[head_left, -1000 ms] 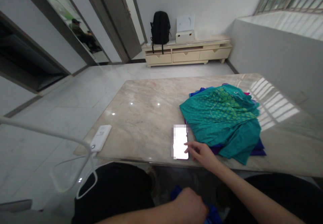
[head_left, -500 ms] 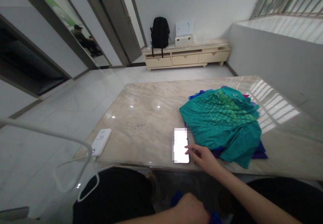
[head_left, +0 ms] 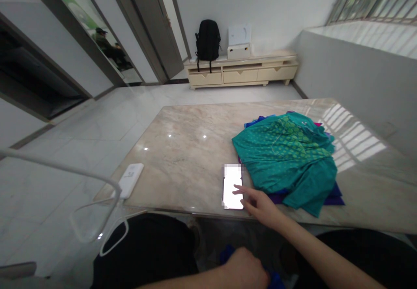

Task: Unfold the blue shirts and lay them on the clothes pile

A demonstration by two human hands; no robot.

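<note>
since a moment ago the right hand has slid its forefinger from the phone's right edge further onto the lit screen, so the fingertip now lies near the middle of the glass; the reach has turned into plain contact with the display. the phone itself has not moved: it lies flat low in the centre of the frame, close to the near edge of the marble table, just left of the teal shirt.

the right hand is loosely open, forefinger stretched out and touching the screen, the other fingers curled slackly beside it; it grips nothing. the left hand sits at the bottom centre of the frame, below the table edge, curled in a fist over a bit of blue cloth; whether it truly grips that cloth i cannot tell.

the teal shirt lies rumpled on top of purple and blue garments at centre right. a white power bank with its cable rests at the table's lower left corner. a black backpack stands on the low cabinet at upper centre.
</note>
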